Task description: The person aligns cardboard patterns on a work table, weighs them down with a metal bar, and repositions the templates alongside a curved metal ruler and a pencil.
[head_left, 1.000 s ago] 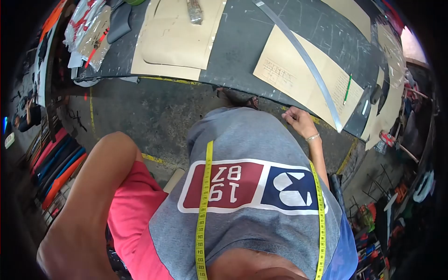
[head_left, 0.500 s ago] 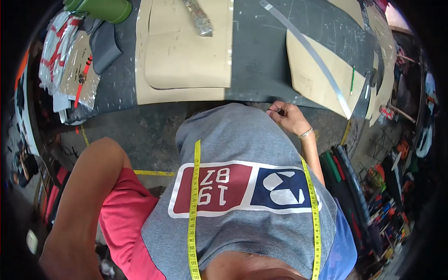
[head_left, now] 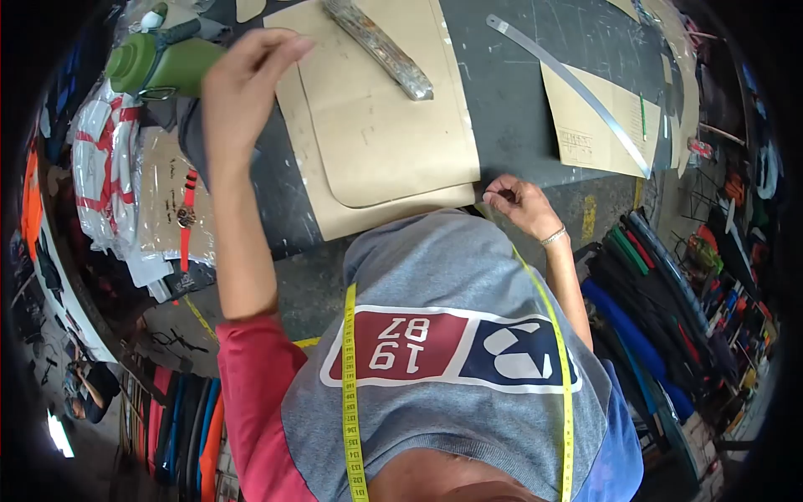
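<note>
In the head view, the card [head_left: 385,146] lies flat on the table [head_left: 510,117] at 12 o'clock, the packet [head_left: 381,50] on top of it. At 11 o'clock the left hand [head_left: 251,88] reaches over the card's edge, fingers drawn together, nothing visible in them; whether they pinch, I cannot tell. The right hand [head_left: 525,207] is loosely curled near the card's 4 o'clock corner; I cannot tell whether it grips anything. The step in hand looks like a left-handed reach; taking hold of the card would call for lowering and parting those fingers.
</note>
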Motion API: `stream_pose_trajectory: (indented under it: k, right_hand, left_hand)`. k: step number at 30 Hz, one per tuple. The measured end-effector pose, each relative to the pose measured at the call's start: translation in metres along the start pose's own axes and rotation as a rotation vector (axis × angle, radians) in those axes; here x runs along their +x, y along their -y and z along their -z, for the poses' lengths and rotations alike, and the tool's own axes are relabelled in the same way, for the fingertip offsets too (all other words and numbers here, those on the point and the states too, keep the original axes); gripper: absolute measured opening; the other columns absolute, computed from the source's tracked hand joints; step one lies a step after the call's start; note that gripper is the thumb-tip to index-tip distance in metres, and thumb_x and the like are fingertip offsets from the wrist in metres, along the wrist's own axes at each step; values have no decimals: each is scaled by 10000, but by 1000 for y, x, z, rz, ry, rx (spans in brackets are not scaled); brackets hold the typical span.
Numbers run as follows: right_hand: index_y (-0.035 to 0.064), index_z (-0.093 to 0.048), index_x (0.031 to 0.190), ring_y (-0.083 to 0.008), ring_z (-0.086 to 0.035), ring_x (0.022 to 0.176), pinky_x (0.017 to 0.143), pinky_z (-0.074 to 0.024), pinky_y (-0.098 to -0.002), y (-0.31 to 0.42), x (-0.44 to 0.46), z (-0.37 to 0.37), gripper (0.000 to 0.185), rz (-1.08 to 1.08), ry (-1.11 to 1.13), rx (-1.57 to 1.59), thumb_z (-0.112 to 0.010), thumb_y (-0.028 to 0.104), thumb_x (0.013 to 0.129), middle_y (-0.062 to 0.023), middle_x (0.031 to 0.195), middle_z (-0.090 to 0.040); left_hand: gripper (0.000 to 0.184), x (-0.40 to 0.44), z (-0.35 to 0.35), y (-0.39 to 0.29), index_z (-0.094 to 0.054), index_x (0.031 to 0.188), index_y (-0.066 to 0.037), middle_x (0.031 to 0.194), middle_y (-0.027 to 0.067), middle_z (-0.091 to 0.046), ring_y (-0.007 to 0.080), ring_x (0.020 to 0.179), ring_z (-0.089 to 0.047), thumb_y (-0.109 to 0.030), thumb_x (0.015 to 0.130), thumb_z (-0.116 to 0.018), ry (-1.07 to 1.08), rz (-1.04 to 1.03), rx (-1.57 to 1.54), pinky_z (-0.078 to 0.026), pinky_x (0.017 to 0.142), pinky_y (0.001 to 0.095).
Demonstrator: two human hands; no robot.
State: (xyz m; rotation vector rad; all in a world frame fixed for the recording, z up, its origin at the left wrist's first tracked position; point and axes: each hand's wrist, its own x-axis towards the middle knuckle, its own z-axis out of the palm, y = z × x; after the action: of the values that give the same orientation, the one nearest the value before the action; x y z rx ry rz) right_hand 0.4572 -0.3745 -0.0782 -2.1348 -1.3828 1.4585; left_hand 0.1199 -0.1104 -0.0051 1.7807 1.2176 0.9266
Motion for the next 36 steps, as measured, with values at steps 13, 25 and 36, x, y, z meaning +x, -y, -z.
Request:
stream_pose_trajectory:
  k: [13,25,36]
  right_hand:
    - [44,-674,1149,-186,-636,904,803,-544,-345,67,157,-24,505,309,-447,5,-862,377,819,-87,1067,-677]
    - [179,-523,1477,-365,-362,1499,1201,-379,-493,73,118,-87,683,1161,-122,-426,-778,406,886,-125,1527,-479]
    - [297,-333,1622,-318,-138,1600,1288,-93,-600,57,112,-106,936,1055,64,-765,-589,766,853,-37,1711,-255]
  left_hand:
    - [655,80,-52,159,-520,1437,-67,1466,261,-481,460,1303,-519,-206,848,-771,-73,189,704,-427,1104,518]
    - [712,38,-69,162,-473,1502,-49,1585,369,-300,555,1444,-326,-199,868,-759,-105,-9,729,-294,1218,544]
    - [648,38,-70,165,-493,1471,-9,1610,372,-261,491,1474,-345,-110,881,-743,-129,-4,447,-324,1223,450]
